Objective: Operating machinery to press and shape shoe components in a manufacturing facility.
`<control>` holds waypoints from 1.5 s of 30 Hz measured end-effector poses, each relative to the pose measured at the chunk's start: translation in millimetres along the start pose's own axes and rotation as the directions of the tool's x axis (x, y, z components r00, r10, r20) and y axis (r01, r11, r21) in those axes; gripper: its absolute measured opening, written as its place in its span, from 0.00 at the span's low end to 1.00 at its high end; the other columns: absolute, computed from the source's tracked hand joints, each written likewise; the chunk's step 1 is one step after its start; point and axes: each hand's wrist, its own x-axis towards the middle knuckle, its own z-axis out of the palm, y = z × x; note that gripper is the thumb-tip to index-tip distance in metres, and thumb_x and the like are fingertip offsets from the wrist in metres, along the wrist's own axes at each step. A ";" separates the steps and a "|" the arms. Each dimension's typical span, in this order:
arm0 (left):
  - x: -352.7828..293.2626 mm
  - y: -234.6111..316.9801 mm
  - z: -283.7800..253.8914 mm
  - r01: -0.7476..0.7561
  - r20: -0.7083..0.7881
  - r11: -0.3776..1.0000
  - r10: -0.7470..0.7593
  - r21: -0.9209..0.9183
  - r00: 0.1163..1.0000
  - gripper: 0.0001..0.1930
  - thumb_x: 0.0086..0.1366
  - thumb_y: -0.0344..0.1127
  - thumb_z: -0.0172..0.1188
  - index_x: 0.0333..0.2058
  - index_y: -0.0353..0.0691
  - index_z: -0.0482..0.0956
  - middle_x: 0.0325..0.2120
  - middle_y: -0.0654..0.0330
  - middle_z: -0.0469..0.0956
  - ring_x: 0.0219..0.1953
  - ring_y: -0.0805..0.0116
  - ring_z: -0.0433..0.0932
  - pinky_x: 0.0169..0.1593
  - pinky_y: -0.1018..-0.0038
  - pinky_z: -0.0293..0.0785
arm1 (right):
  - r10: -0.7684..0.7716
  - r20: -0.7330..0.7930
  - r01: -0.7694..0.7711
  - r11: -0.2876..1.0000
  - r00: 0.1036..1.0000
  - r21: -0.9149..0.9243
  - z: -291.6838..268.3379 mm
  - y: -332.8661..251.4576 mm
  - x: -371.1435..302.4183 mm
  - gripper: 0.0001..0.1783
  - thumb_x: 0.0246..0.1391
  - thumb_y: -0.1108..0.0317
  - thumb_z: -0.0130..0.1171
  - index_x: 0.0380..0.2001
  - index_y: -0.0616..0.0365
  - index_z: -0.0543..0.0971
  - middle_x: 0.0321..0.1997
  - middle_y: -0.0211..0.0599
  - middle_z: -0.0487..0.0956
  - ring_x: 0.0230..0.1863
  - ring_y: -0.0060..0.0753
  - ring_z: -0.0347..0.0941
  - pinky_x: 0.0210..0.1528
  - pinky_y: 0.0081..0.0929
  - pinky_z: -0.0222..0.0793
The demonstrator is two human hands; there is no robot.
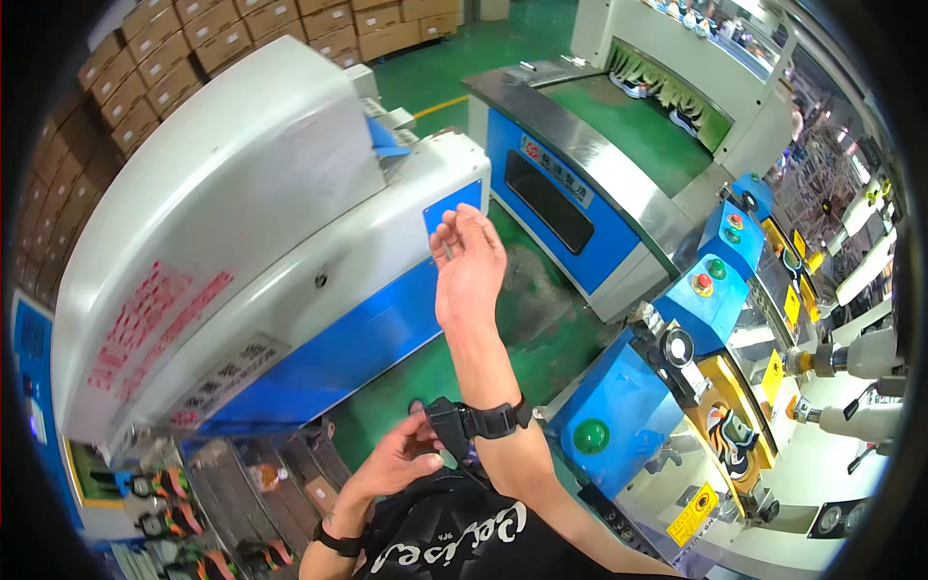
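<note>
My right hand (471, 271) is raised in front of me, with its fingers loosely bent and nothing in them. A black strap with a small boxy device (448, 425) sits round my right forearm below the wrist. Lower and to the left, my left hand (394, 459) is held near that device, its thumb and fingers apart and curved. Whether the fingertips touch the device I cannot tell. A black band (338, 543) is round my left wrist.
A large white-and-blue machine (251, 193) stands at left, with shoe parts (159, 483) on racks below. At right are blue press stations (619, 406) with buttons and a shoe (732, 435). A steel-topped conveyor (599, 145) carries shoes into a tunnel; cartons (208, 39) are stacked behind.
</note>
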 end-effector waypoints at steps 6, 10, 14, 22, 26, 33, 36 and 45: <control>112.5 32.0 -47.2 0.106 0.076 0.983 -0.118 0.147 0.990 0.10 0.67 0.36 0.55 0.40 0.35 0.74 0.27 0.71 0.71 0.31 0.84 0.66 0.35 0.82 0.65 | -0.670 0.036 0.628 0.675 0.742 -0.388 14.4 -19.6 80.3 0.09 0.60 0.71 0.51 0.41 0.64 0.73 0.32 0.33 0.77 0.31 0.17 0.70 0.37 0.18 0.68; 200.4 48.7 -80.0 0.136 0.251 0.989 -0.144 0.049 0.957 0.11 0.68 0.39 0.53 0.36 0.36 0.74 0.23 0.73 0.67 0.27 0.84 0.61 0.30 0.82 0.60 | -0.884 0.200 0.782 0.244 0.423 -0.573 32.0 -35.2 141.6 0.08 0.56 0.77 0.52 0.40 0.64 0.74 0.31 0.35 0.78 0.28 0.20 0.72 0.34 0.18 0.69; 280.0 80.2 -97.9 0.108 0.336 0.986 -0.144 0.125 0.931 0.12 0.69 0.41 0.51 0.34 0.37 0.73 0.22 0.73 0.65 0.25 0.84 0.58 0.29 0.82 0.57 | -0.784 0.616 0.797 -0.325 0.074 -0.509 57.4 -58.6 214.1 0.10 0.47 0.82 0.55 0.35 0.65 0.75 0.28 0.38 0.78 0.24 0.31 0.73 0.27 0.22 0.70; 386.7 91.5 -100.0 0.266 0.360 0.950 -0.307 0.161 0.881 0.19 0.67 0.32 0.53 0.55 0.33 0.63 0.51 0.55 0.73 0.50 0.73 0.72 0.53 0.77 0.68 | -0.610 0.639 0.614 -0.296 0.468 -0.732 -19.3 -108.6 355.2 0.11 0.46 0.79 0.57 0.36 0.60 0.75 0.26 0.41 0.75 0.26 0.41 0.74 0.27 0.28 0.72; 447.8 102.9 -79.2 0.375 0.412 0.903 -0.429 0.209 0.804 0.18 0.67 0.29 0.52 0.54 0.33 0.65 0.48 0.54 0.74 0.49 0.68 0.74 0.54 0.72 0.69 | -0.320 0.570 0.250 -0.663 0.757 -0.705 -148.7 -167.6 454.4 0.14 0.45 0.69 0.60 0.38 0.57 0.75 0.33 0.42 0.76 0.37 0.46 0.74 0.38 0.37 0.73; 650.6 114.9 43.9 0.136 0.522 0.960 -0.248 0.244 0.816 0.17 0.66 0.29 0.53 0.53 0.32 0.67 0.47 0.53 0.75 0.48 0.68 0.75 0.52 0.72 0.70 | -0.478 -0.273 -0.520 -0.524 0.835 -0.675 -359.6 -281.0 542.6 0.29 0.46 0.62 0.58 0.53 0.56 0.68 0.60 0.51 0.64 0.58 0.55 0.64 0.56 0.49 0.66; 734.3 127.7 82.1 0.226 0.493 0.942 -0.324 0.249 0.807 0.16 0.67 0.31 0.53 0.51 0.32 0.69 0.45 0.54 0.77 0.45 0.68 0.76 0.50 0.74 0.71 | -0.397 -0.440 -0.590 -0.462 0.805 -0.662 -403.1 -306.9 536.3 0.28 0.48 0.61 0.55 0.53 0.56 0.67 0.57 0.49 0.65 0.59 0.53 0.64 0.56 0.49 0.66; 964.3 74.9 43.8 -0.146 0.200 0.698 0.004 0.701 0.980 0.18 0.60 0.37 0.59 0.46 0.32 0.73 0.36 0.50 0.80 0.40 0.61 0.79 0.45 0.69 0.74 | -0.471 -0.308 -0.533 -0.476 0.826 -0.700 -410.1 -298.3 518.9 0.28 0.46 0.63 0.54 0.50 0.66 0.67 0.57 0.58 0.64 0.56 0.57 0.65 0.57 0.41 0.64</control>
